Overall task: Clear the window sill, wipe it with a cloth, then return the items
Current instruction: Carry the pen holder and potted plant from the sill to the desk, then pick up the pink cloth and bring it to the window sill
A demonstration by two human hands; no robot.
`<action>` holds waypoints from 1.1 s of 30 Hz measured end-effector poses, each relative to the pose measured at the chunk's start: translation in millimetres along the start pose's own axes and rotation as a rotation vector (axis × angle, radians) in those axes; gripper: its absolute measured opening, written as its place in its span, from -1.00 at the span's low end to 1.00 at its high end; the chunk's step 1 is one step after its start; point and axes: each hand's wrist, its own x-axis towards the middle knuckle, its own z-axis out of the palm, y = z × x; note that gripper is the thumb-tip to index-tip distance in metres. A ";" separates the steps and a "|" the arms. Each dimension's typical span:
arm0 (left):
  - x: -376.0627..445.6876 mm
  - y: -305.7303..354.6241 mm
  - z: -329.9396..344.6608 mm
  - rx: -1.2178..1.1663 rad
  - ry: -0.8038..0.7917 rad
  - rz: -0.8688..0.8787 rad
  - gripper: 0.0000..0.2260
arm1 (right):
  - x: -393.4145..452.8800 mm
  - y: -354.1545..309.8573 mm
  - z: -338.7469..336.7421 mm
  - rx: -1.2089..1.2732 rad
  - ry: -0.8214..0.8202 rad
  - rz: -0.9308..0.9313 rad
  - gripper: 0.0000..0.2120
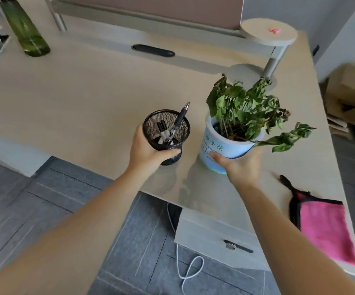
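Over the near edge of the desk (87, 99), both hands are holding sill items, so the step in hand is judged to be either the clearing or the return; the window sill itself is not in view, and which of the two applies cannot be told. At far left, a green glass bottle (26, 30) is standing upright, well apart from the hands. The left hand (149, 150) is gripping the black mesh pen holder (166, 133), with the thumb pressing across its front wall and the fingers wrapping behind it, out of sight. The holder is containing several pens (173, 126), one leaning above the rim. Just beside it, the right hand (239, 165) is cupping the lower wall of the pale blue plant pot (219, 145), thumb pressing on the front, remaining fingers hidden behind. The pot is carrying a wilted green plant (249, 109) in dark soil. Whether either base is touching the desk is unclear. At far right, the pink cloth (323, 226) is lying flat on the desk, untouched. The next move calls for keeping both containers upright.
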 end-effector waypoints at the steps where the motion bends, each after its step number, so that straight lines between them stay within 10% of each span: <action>1: 5.1 -3.1 3.8 0.003 -0.019 0.000 -0.28 | 3.0 3.6 2.8 -0.012 0.005 0.015 -0.49; 16: 17.1 -40.5 26.0 0.016 -0.063 -0.080 -0.40 | 15.0 26.8 -1.6 -0.128 -0.131 0.113 -0.22; 21: -26.1 -13.0 46.0 0.160 -0.013 -0.255 -0.62 | 1.7 24.9 -45.6 -0.318 -0.114 0.199 -0.47; 25: -57.4 15.1 78.0 0.209 -0.242 -0.296 -0.92 | -13.0 26.3 -98.2 -0.419 -0.011 0.273 -0.60; 33: -101.6 49.0 166.4 0.129 -0.561 -0.358 -0.86 | -48.7 56.2 -178.0 -0.542 0.142 0.622 -0.47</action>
